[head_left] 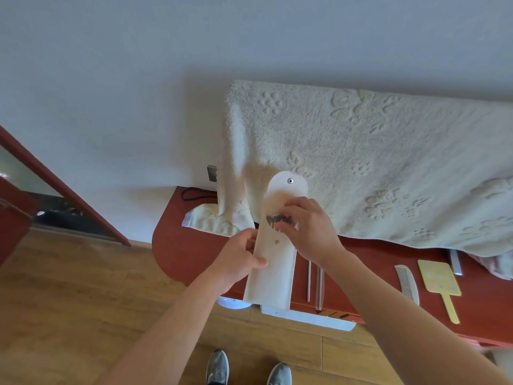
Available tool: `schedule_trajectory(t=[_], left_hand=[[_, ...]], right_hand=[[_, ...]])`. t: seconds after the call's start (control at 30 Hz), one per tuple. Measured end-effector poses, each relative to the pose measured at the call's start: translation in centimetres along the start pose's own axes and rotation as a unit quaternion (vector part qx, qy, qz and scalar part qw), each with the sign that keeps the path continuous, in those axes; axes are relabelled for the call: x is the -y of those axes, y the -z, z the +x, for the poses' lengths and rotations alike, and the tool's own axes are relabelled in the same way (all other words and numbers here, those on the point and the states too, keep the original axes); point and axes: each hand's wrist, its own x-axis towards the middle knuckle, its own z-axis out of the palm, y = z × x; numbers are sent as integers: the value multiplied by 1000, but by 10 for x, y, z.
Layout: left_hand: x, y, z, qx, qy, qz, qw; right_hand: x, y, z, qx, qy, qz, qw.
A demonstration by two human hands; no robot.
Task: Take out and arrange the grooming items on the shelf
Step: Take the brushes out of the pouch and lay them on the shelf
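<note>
The left hand grips the white pouch by its side, holding it over the shelf's front edge near the rounded left end. The right hand curls its fingers into the open mouth and pinches the dark contents (too blurred to identify). If they snag coming out, they could scatter past that edge onto the floor.
</note>
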Motion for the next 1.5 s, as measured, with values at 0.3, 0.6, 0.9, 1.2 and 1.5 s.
schedule_trajectory(t=[0.3, 0.6, 0.9, 1.2, 1.5], left_hand=[[0, -1, 8, 6, 13, -5, 1000], [-4, 6, 11, 6, 18, 17, 1000], [1, 18, 12, -5, 43, 20, 999], [5, 27, 17, -45, 63, 2, 997], [-9, 27, 24, -50, 40, -4, 998]], right_hand=[[-8, 0, 8, 7, -13, 7, 1000], [-8, 18, 28, -34, -65, 33, 997], [-7, 34, 45, -91, -110, 91, 986], [-15, 52, 56, -141, -137, 114, 974], [-13, 35, 48, 2, -103, 123, 987]])
